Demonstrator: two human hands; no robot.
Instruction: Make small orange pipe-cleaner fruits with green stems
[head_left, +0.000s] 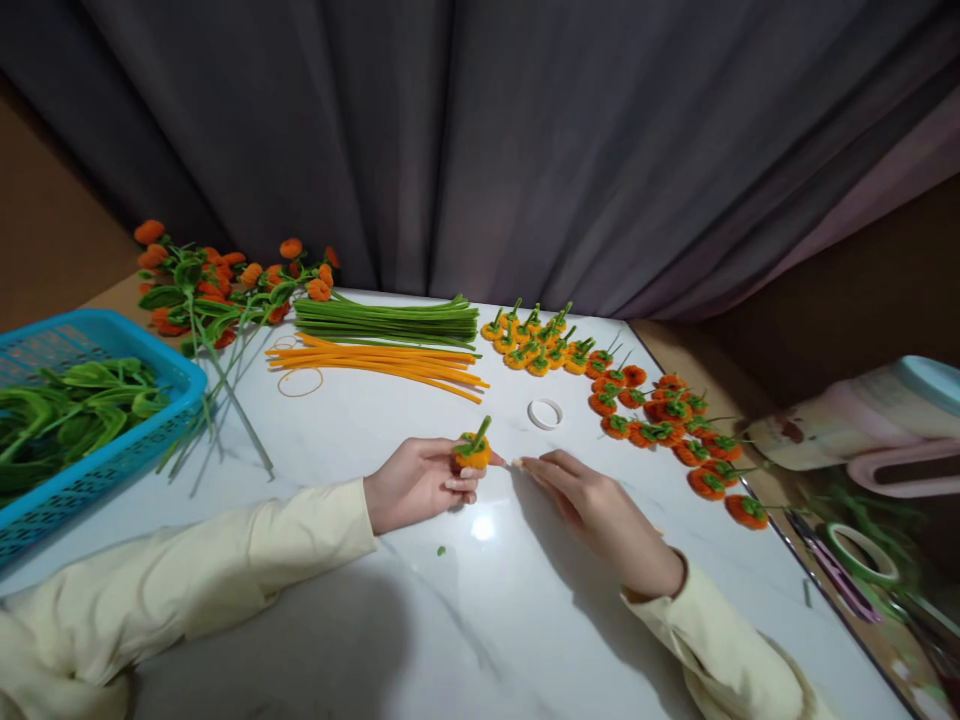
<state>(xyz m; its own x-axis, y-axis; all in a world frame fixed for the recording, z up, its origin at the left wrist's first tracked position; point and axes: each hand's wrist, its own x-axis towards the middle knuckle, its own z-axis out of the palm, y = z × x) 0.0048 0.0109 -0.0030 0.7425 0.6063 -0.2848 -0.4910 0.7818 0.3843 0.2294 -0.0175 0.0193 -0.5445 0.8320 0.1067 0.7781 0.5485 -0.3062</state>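
My left hand (427,482) is closed round a small yellow-orange pipe-cleaner persimmon (473,456), its green stem pointing up. To the right, my right hand (592,500) hovers low over the white table with thumb and fingertips pinched together. Whatever lies between those fingertips is too small to make out. A white ring, perhaps a roll of tape (545,414), lies just beyond the right hand. Below the left hand is a tiny green scrap (441,551). Further back are bundles of green pipe cleaners (386,322) and orange pipe cleaners (379,365).
Yellow persimmons (536,345) and darker orange persimmons (671,425) sit in rows at the right. A blue basket (172,375) of green leaves stands left, beside stemmed orange pieces (217,290). Scissors (840,570), green tape (862,553) and a large cup (847,415) are at the right edge.
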